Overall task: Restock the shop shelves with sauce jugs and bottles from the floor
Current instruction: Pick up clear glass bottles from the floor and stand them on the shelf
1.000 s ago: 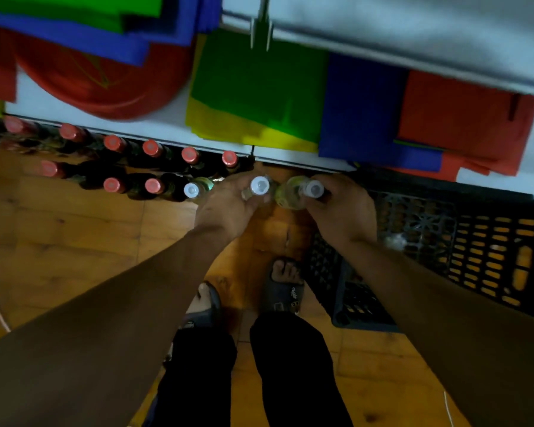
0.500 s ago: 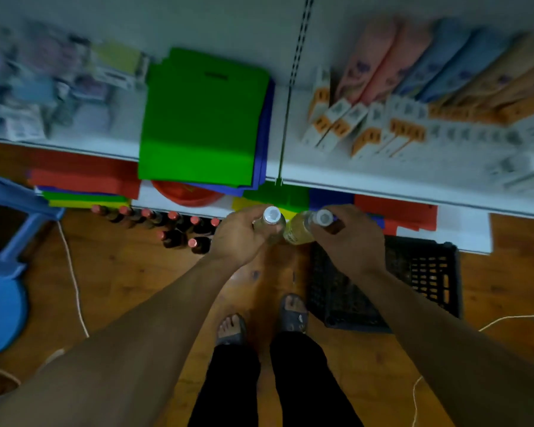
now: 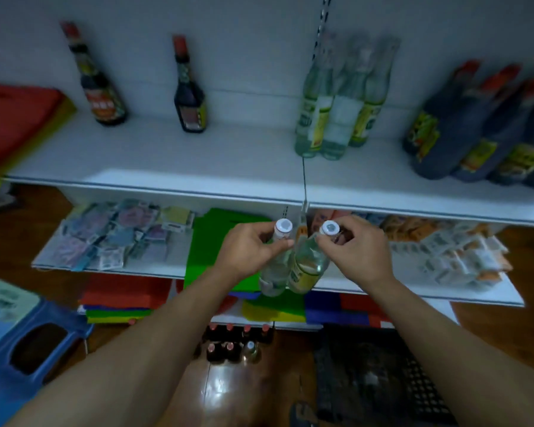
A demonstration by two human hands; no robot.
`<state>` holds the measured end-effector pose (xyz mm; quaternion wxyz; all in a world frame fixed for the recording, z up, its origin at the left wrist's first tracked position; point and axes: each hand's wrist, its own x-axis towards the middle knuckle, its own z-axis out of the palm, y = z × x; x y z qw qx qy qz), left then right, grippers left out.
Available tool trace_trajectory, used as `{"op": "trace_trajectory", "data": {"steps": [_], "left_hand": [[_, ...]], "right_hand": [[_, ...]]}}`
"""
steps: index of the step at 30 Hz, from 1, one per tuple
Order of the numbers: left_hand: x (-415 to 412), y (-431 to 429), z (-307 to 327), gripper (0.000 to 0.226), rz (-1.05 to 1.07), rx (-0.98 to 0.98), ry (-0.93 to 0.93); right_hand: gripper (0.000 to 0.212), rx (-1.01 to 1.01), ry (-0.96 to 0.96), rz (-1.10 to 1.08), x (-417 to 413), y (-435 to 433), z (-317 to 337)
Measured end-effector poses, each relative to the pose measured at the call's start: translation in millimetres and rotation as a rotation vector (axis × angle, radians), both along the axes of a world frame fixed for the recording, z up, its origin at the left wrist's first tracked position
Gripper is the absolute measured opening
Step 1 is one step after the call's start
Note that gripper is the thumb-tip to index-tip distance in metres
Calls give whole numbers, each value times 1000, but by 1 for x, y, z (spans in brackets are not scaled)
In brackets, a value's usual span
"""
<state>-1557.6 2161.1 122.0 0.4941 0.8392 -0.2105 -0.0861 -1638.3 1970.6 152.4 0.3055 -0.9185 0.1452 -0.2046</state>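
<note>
A clear white-capped glass bottle [image 3: 273, 272] is gripped by its neck in the left hand [image 3: 250, 251], and a yellow-labelled clear glass bottle [image 3: 305, 269] is pinched below its cap by the right hand [image 3: 356, 251]. Both are held side by side, bodies touching, in front of and below the white metal shop shelf [image 3: 198, 161]. Matching clear bottles [image 3: 336, 118] (blurred) are stood at the shelf's back. Red-capped dark bottles [image 3: 235, 343] are seen on the wooden floor [image 3: 228, 392], beside a black plastic crate [image 3: 398, 380].
</note>
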Motion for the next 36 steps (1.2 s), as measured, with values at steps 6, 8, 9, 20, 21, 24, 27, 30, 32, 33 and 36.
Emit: {"op": "trace_trajectory", "data": {"steps": [6,8,9,20,21,24,27,30,32,33,36], "left_hand": [[17,-4,87,38,-44,-72,-64],[22,-12,113,29,-48,-131,-79],[24,-16,125,31,-47,-160,-91],[72,-87,199,29,-47,-284,-169],[77,-95,202,29,-31,-270,-180],[96,-115,203,18,0,-245,-186],[109,-133,199,20,23,-238,-164],[119,-148,193,35,66,-178,-145],[127,-156,187,20,81,-192,-114],[131,-158,185,16,89,-203,-105],[138,-163,178,16,114,-225,-83]], "right_hand": [[18,-16,-186,-53,8,-7,74],[16,1,-220,-63,13,-12,94],[14,7,-244,-69,16,-15,104],[21,52,-327,-118,64,-79,169],[23,57,-333,-126,71,-88,171],[32,24,-335,-138,95,-116,177],[33,35,-351,-133,118,-142,176],[33,21,-336,-114,136,-165,169],[32,17,-290,-111,148,-178,165],[30,24,-280,-119,154,-182,162],[24,28,-287,-108,169,-193,154]]}}
